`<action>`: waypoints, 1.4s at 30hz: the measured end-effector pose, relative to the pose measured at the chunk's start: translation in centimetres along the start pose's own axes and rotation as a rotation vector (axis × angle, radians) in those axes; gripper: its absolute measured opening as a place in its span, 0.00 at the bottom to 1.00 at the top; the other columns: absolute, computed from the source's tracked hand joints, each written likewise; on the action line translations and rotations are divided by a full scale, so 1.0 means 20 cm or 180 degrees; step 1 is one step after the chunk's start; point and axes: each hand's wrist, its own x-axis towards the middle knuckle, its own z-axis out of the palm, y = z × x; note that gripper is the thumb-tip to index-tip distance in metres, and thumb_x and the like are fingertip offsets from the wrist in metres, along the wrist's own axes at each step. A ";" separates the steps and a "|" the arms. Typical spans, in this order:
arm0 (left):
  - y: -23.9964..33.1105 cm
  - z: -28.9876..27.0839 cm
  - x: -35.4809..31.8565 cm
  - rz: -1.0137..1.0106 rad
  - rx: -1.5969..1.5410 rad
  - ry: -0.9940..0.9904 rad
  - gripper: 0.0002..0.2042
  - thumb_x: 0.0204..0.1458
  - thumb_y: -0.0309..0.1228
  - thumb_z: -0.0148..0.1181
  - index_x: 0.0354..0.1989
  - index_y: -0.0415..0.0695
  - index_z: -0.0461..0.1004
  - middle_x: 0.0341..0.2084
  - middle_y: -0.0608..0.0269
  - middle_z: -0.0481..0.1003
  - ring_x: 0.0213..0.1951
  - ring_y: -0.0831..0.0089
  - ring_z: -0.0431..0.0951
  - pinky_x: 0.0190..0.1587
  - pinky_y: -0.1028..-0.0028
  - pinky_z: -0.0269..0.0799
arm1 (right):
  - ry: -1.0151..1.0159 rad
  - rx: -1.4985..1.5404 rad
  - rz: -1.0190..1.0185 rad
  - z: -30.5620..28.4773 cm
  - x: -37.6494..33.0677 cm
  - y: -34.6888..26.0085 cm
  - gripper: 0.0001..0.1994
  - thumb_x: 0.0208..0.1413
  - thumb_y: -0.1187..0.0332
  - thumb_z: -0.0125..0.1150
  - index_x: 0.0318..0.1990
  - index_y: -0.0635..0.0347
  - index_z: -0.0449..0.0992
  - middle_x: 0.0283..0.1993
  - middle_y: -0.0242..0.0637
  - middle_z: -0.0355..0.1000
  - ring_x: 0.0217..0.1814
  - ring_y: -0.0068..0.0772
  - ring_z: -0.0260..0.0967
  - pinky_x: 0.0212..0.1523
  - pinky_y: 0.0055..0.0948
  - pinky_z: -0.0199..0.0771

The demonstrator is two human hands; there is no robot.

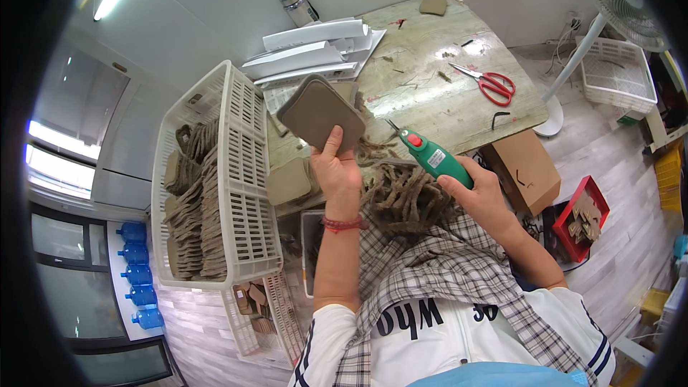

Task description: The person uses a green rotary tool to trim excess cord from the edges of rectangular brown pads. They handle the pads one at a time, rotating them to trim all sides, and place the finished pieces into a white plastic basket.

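Observation:
My left hand [337,172] grips a brown rounded-square pad [322,111], thumb on its face and fingers out of sight behind it. A dark edge shows along the pad's upper left side. Closed around a green hand-held tool [433,158] is my right hand [481,197]. The tool has a red button and two thin metal prongs pointing up and left, apart from the pad. Below it, a tangle of brown fuzzy strips [412,201] lies on my checked apron [459,265]. More brown pads [292,180] lie at the table's near left edge.
On the worn table [401,72] lie red-handled scissors [494,87], scraps and paper sheets [308,54]. A white crate [247,208] of stacked brown pieces [193,222] stands left. Right are a cardboard box [527,165], a red tray [596,197] and a fan [620,0].

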 end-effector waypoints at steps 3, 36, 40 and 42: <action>-0.08 0.03 -0.07 -0.0098 -0.0497 0.0123 0.14 0.50 0.16 0.60 0.46 0.40 0.72 0.43 0.62 0.76 0.44 0.67 0.77 0.49 0.68 0.76 | 0.0096 -0.0228 -0.0147 0.02 -0.01 0.00 0.21 0.55 0.59 0.65 0.49 0.64 0.73 0.36 0.43 0.75 0.36 0.30 0.73 0.39 0.28 0.72; -0.23 -0.04 -0.36 -0.0806 0.0108 -0.0416 0.15 0.50 0.14 0.58 0.47 0.38 0.72 0.42 0.60 0.77 0.42 0.70 0.79 0.45 0.72 0.76 | 0.0222 -0.0026 -0.0101 0.03 0.01 -0.04 0.22 0.53 0.59 0.66 0.49 0.66 0.73 0.32 0.41 0.75 0.33 0.26 0.73 0.37 0.26 0.73; -0.14 -0.08 -0.38 -0.1018 0.0249 -0.0616 0.15 0.50 0.14 0.58 0.47 0.38 0.72 0.41 0.59 0.78 0.42 0.70 0.79 0.45 0.72 0.76 | 0.0032 0.0157 0.0007 -0.02 0.01 -0.01 0.20 0.54 0.60 0.66 0.49 0.65 0.73 0.32 0.39 0.75 0.32 0.23 0.72 0.36 0.25 0.72; -0.08 -0.12 -0.35 -0.1140 0.0466 -0.0761 0.15 0.50 0.14 0.58 0.47 0.38 0.72 0.41 0.59 0.78 0.42 0.71 0.79 0.45 0.72 0.76 | -0.0090 0.0078 0.0030 -0.06 0.00 0.01 0.20 0.54 0.60 0.65 0.49 0.65 0.73 0.32 0.38 0.75 0.32 0.22 0.71 0.35 0.24 0.71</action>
